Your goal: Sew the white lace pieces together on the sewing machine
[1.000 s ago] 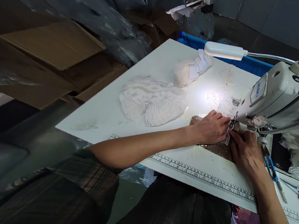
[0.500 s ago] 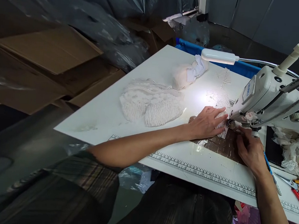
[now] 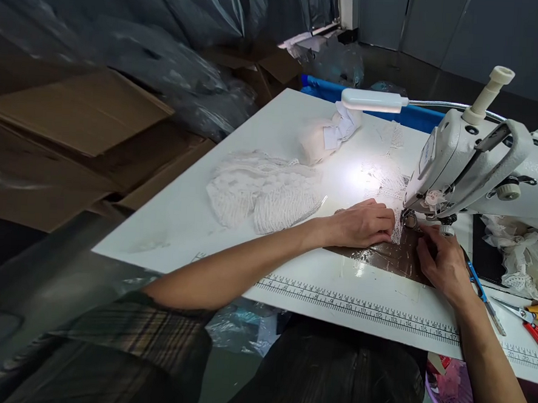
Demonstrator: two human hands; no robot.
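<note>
My left hand (image 3: 368, 224) rests on the sewing plate with its fingers curled together over white lace (image 3: 397, 224), just left of the needle area. The sewing machine (image 3: 442, 154) stands over the lace's right edge. My right hand (image 3: 445, 261) is on the other side of the presser foot (image 3: 410, 220), thumb and fingers bent inward. Its fingertips are partly hidden by the machine, and what they hold cannot be made out. More lace (image 3: 382, 172) lies behind the left hand under the lamp.
White lace bundles (image 3: 289, 203) and a wrapped pale roll (image 3: 318, 142) lie on the table (image 3: 158, 219). A lamp (image 3: 373, 101) hangs above. Blue-handled snips (image 3: 478, 281), orange-handled scissors (image 3: 531, 312) and ruffled lace (image 3: 527, 257) are at right. Cardboard boxes (image 3: 74, 110) stand left.
My left hand's fingers, spread flat on the lace before, are now drawn in and curled. The right hand stays beside the presser foot. The whole view has shifted slightly.
</note>
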